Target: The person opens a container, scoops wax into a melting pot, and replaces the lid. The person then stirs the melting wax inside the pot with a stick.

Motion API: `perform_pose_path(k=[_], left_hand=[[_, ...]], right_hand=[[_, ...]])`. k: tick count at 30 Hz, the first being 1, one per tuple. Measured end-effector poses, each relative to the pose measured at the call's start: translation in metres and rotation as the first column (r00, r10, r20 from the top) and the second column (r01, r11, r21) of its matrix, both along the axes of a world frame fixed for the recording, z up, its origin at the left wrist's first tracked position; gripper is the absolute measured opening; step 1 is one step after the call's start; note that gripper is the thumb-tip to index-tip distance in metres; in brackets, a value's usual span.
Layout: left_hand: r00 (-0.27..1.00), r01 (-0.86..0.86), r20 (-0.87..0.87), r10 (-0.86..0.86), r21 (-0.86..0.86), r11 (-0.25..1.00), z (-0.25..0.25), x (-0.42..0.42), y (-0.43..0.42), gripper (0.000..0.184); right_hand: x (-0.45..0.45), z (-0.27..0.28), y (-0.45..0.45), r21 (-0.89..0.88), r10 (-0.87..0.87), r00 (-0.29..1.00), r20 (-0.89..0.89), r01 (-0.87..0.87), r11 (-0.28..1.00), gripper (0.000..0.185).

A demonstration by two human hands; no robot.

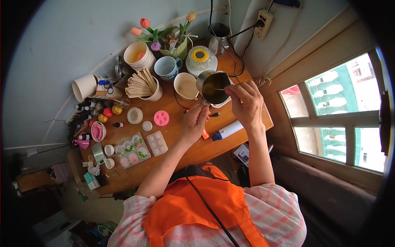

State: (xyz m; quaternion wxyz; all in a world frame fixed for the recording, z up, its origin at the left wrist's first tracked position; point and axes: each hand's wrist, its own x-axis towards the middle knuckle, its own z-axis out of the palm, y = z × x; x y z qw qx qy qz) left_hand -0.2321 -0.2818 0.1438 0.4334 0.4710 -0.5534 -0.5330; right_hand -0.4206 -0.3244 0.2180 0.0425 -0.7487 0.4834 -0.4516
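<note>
My left hand (195, 122) is closed around the handle of a metal pouring pitcher (203, 81), which holds a yellowish liquid (212, 83). Between the pinched fingers of my right hand (248, 103) is a thin wooden stick (219, 89), its other end dipping into the liquid. Just left of the pitcher stands a paper cup (186, 86) with a pale coating inside. Part of a white object (223, 103) shows beneath the pitcher; most of it is hidden.
Wooden sticks (141, 85) fill a cup beside a blue mug (167, 68). Molds lie to the left: a pink one (161, 118) and a clear tray (133, 151) with green and pink pieces. A flower-topped jar (200, 57), cables and a power strip (263, 24) are behind.
</note>
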Motion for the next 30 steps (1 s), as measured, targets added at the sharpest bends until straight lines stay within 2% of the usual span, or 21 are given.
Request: perform_pose_path(k=[2, 4, 8, 11, 14, 16, 17, 19, 20, 23, 26, 27, 30], left_hand=[[1.000, -0.014, 0.000, 0.014, -0.015, 1.000, 0.007, 0.004, 0.006, 0.023], [0.999, -0.024, -0.022, 0.024, -0.011, 1.000, 0.013, 0.008, 0.013, 0.023], [0.999, -0.026, 0.028, 0.026, 0.000, 1.000, 0.020, 0.016, 0.026, 0.025], [0.999, -0.043, -0.009, 0.043, 0.053, 0.998, 0.021, 0.019, 0.032, 0.026], [0.998, 0.018, 0.061, -0.024, 0.090, 0.996, 0.025, 0.018, 0.033, 0.034], [1.000, 0.025, 0.007, -0.026, 0.127, 0.992, 0.027, 0.011, 0.029, 0.033], [1.000, 0.026, 0.007, -0.027, 0.123, 0.992, 0.024, 0.010, 0.024, 0.033], [0.992, 0.058, -0.123, -0.029, 0.238, 0.969, 0.009, 0.007, 0.010, 0.033], [0.992, 0.061, -0.125, -0.032, 0.237, 0.969, 0.004, 0.004, 0.002, 0.033], [0.986, 0.110, -0.149, -0.072, 0.271, 0.956, -0.009, -0.006, -0.025, 0.033], [0.988, 0.119, -0.131, -0.084, 0.283, 0.952, -0.021, -0.017, -0.045, 0.033], [0.987, 0.119, -0.145, -0.076, 0.315, 0.941, -0.024, -0.020, -0.049, 0.033], [0.985, 0.109, -0.168, -0.051, 0.358, 0.927, -0.032, -0.028, -0.055, 0.034]], right_hand=[[0.007, 0.006, 0.005, -0.014, -0.034, 0.999, -0.016, 0.034, 0.999, 0.015], [0.013, 0.016, 0.011, -0.087, 0.024, 1.000, -0.014, -0.025, 0.996, 0.013], [0.018, 0.024, 0.025, -0.055, 0.076, 0.994, -0.072, -0.080, 0.995, 0.011], [0.013, 0.023, 0.026, -0.065, -0.003, 0.993, -0.117, -0.004, 0.998, 0.010], [0.012, 0.022, 0.027, -0.050, -0.038, 0.992, -0.123, 0.032, 0.998, 0.009], [0.013, 0.017, 0.026, -0.009, 0.085, 0.989, -0.121, -0.087, 0.996, 0.009], [0.011, 0.015, 0.024, -0.013, 0.083, 0.989, -0.121, -0.085, 0.996, 0.009], [0.002, 0.008, 0.016, 0.031, 0.037, 0.990, -0.134, -0.033, 0.999, 0.007], [-0.002, 0.005, 0.009, 0.030, 0.034, 0.990, -0.136, -0.031, 0.999, 0.007], [-0.009, -0.005, -0.021, 0.109, -0.088, 0.966, -0.243, 0.117, 0.987, 0.008], [-0.010, -0.022, -0.046, 0.136, -0.004, 0.978, -0.209, 0.033, 0.990, 0.008], [-0.012, -0.027, -0.051, 0.205, 0.021, 0.980, -0.199, 0.021, 0.978, 0.009], [-0.019, -0.029, -0.054, 0.208, -0.052, 0.959, -0.280, 0.114, 0.972, 0.009]])
